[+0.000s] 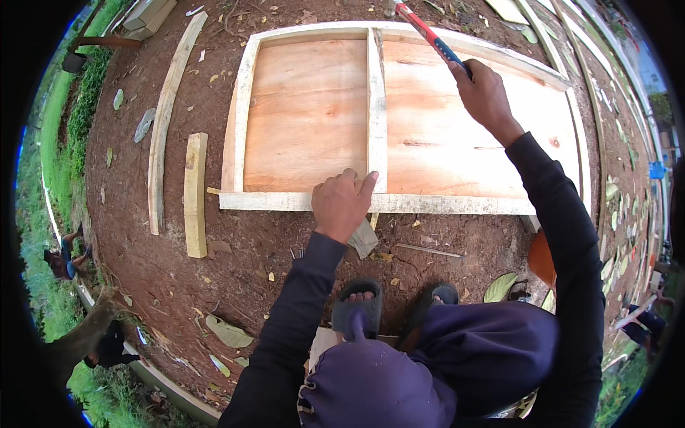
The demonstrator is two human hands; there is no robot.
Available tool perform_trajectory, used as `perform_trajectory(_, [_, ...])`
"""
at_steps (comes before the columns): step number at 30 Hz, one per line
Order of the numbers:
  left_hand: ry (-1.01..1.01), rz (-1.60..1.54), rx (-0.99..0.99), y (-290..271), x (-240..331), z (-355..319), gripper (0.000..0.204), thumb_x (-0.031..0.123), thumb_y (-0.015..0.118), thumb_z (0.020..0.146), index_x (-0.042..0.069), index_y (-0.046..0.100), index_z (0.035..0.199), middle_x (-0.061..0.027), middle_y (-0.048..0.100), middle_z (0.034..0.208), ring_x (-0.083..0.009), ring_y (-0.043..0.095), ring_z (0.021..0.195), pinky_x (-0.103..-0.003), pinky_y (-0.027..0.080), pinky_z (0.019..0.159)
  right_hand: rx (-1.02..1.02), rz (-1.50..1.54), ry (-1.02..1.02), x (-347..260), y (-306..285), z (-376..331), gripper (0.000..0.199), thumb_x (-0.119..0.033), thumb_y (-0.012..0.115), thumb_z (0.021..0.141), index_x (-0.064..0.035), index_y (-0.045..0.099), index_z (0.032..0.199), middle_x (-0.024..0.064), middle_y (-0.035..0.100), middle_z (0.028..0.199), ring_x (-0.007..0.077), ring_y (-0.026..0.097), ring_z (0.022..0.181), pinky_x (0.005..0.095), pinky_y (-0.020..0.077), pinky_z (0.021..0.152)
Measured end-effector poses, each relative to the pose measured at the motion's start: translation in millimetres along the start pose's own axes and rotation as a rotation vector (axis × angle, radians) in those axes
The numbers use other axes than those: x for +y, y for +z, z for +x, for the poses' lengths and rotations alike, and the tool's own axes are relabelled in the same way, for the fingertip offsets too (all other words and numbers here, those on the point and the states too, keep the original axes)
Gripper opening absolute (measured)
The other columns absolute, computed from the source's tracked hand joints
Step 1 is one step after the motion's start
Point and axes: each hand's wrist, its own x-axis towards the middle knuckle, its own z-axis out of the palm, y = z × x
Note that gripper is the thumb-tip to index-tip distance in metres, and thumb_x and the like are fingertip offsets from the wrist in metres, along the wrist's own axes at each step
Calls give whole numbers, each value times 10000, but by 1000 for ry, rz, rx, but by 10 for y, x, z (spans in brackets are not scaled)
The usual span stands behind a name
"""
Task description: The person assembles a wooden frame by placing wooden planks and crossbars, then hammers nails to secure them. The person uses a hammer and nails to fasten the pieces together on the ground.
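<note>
My right hand (pixel 486 100) is closed around the blue grip of a hammer (pixel 428 34) with a red and blue handle. It is raised over the far right part of a wooden frame (pixel 457 204), and the hammer's head is at the top edge of the picture. Pale lumber bars make up this frame, with a crossbar (pixel 376 107) and a reddish plywood sheet (pixel 307 114) inside it. Near the crossbar's near end, my left hand (pixel 342 203) grips the near rail, its fingers bent over the wood and its thumb by the joint.
Two loose lumber pieces, a long one (pixel 171 114) and a short one (pixel 195 196), lie left of the frame on brown soil. An orange object (pixel 541 258) sits by my right knee. My sandaled feet are just this side of the frame. Other people (pixel 64 258) are at the edges.
</note>
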Motion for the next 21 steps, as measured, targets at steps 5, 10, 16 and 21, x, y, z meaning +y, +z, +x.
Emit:
perform_trajectory(5, [-25, 328, 46, 265, 279, -22, 667, 681, 672, 847, 24, 746, 930, -162, 731, 840, -376, 687, 976, -560, 398, 931, 175, 244, -35, -42, 293, 430, 414, -359, 538, 1068, 30, 556, 928, 236, 632, 690, 426, 629, 625, 506, 478, 592])
perform_trajectory(10, [-146, 263, 111, 458, 374, 174, 612, 601, 707, 825, -9, 714, 884, -207, 726, 823, -384, 701, 906, -551, 417, 906, 48, 58, -122, 470, 963, 499, 405, -358, 516, 1070, 26, 535, 947, 282, 637, 696, 469, 646, 634, 557, 499, 574])
perform_trajectory(16, [-21, 222, 118, 533, 215, 248, 466, 416, 714, 850, -47, 677, 821, -252, 690, 718, -406, 693, 660, -511, 526, 700, 62, 96, -101, 485, 1080, 456, 358, -287, 577, 1056, 13, 541, 865, 265, 610, 658, 473, 610, 606, 537, 474, 561])
perform_trajectory(21, [32, 217, 93, 521, 218, 280, 412, 363, 713, 853, -46, 680, 807, -229, 691, 695, -378, 695, 628, -482, 531, 665, 71, 123, -92, 374, 1003, 468, 415, -328, 522, 1067, 13, 556, 833, 243, 631, 667, 435, 627, 612, 535, 492, 577])
